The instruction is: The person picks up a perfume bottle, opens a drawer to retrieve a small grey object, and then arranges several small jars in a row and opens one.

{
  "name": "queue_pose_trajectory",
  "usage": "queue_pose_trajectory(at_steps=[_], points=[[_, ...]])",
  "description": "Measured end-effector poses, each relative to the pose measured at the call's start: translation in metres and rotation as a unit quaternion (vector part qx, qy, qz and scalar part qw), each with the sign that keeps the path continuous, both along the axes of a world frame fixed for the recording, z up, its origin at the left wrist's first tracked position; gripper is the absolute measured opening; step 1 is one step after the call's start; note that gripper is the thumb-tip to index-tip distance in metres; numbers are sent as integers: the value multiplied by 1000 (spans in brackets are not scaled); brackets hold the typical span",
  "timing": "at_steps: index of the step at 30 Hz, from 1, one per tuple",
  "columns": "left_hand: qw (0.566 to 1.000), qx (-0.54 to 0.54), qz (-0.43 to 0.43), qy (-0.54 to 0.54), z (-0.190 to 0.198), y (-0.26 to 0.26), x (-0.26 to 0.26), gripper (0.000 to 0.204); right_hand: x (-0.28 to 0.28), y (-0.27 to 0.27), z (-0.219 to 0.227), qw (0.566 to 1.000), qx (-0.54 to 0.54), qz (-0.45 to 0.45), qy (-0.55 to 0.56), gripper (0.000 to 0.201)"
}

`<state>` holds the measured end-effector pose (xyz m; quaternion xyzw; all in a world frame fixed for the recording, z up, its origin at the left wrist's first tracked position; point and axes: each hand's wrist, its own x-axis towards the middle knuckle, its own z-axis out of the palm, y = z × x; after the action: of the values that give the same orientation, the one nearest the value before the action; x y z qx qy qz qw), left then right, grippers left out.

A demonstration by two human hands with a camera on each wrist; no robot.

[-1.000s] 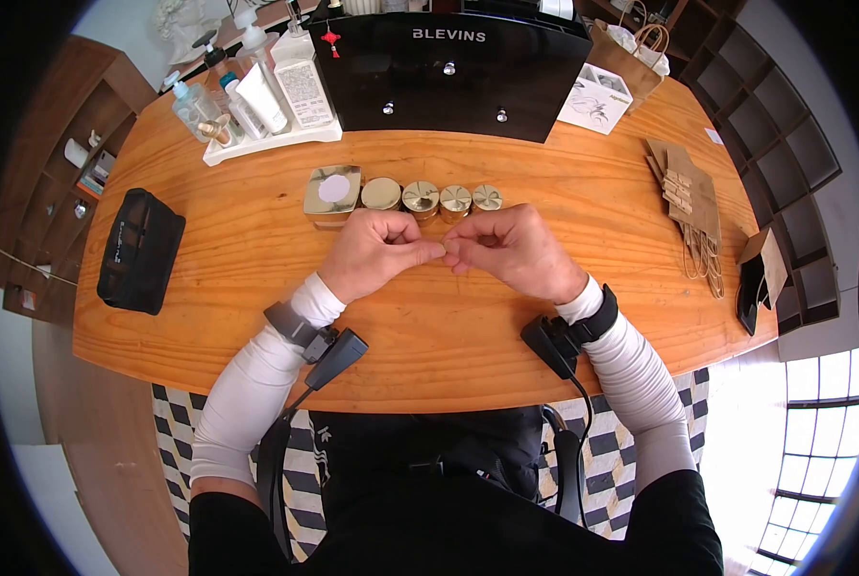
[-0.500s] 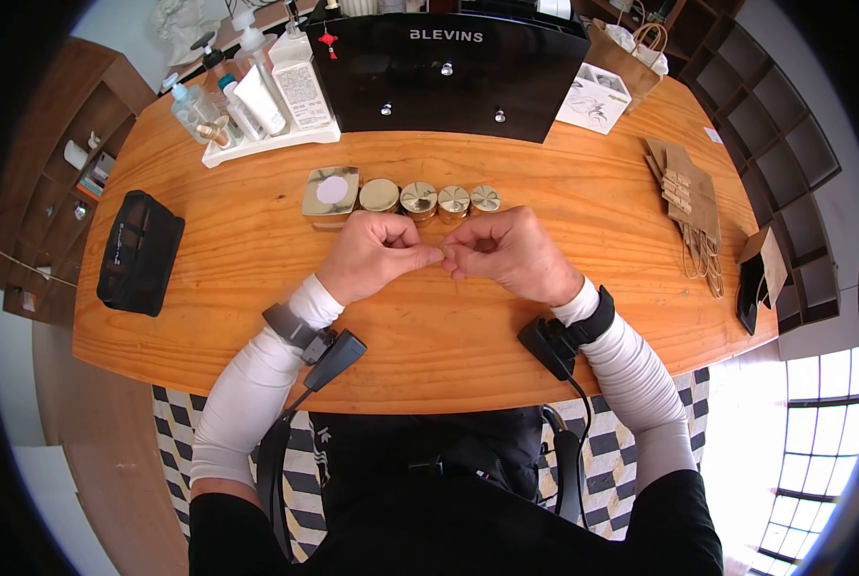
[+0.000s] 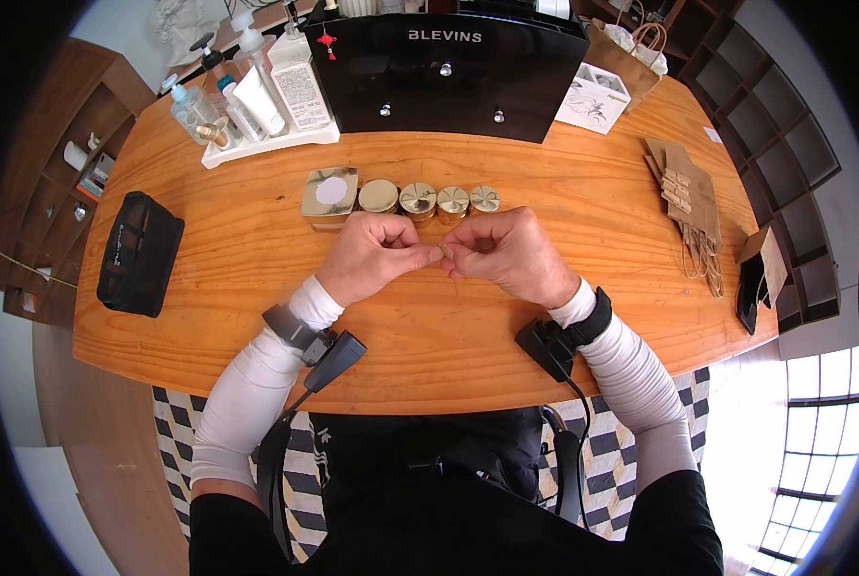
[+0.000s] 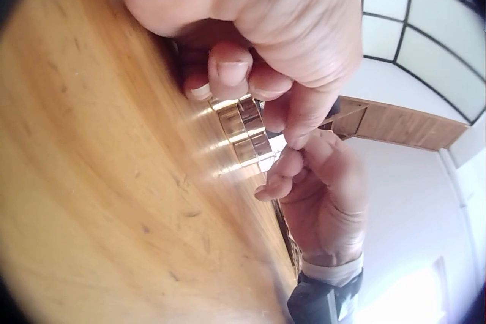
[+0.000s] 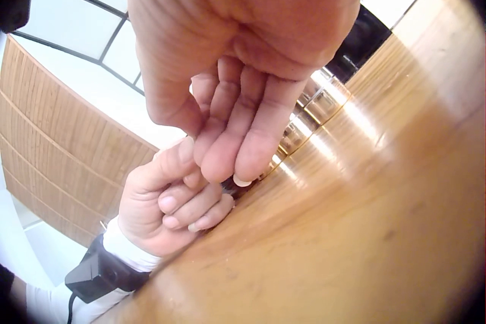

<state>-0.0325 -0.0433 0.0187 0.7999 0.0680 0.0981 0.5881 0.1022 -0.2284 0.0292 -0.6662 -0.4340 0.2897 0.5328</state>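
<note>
My left hand [image 3: 370, 257] and right hand [image 3: 518, 257] meet at their fingertips over the middle of the table, just in front of a row of gold-lidded jars. Thumb and forefinger of each hand pinch at a tiny tan thing [image 3: 441, 252], mostly hidden by the fingertips; I cannot tell what it is. In the left wrist view, the left hand's other fingers curl inward beside the jars [image 4: 244, 128]. From the right wrist, the right hand [image 5: 243, 58] shows its thumb bent toward the forefinger, with the left thumb tip touching there.
Left of the round jars stands a square gold-lidded box [image 3: 331, 192]. A black drawer case [image 3: 448, 86] and a white tray [image 3: 276, 144] of bottles are at the back. A black pouch [image 3: 141, 252] lies left, brown paper bags [image 3: 684, 197] right.
Both hands stay fingertip to fingertip in nearly the same place. The right hand has shifted very slightly left, and its fingers have moved a little around the tiny thing.
</note>
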Motion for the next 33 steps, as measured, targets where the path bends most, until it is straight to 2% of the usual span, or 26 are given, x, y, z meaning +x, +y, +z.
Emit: queue_pose_trajectory(at_steps=[20,33], points=[[1000,-15,-16,-10,-1,2,-1,26,-1,0,-1,1000,13,-4,1,11],[999,-51,-7,-1,-1,4,-1,28,0,0,12,987,12,32,157,18]])
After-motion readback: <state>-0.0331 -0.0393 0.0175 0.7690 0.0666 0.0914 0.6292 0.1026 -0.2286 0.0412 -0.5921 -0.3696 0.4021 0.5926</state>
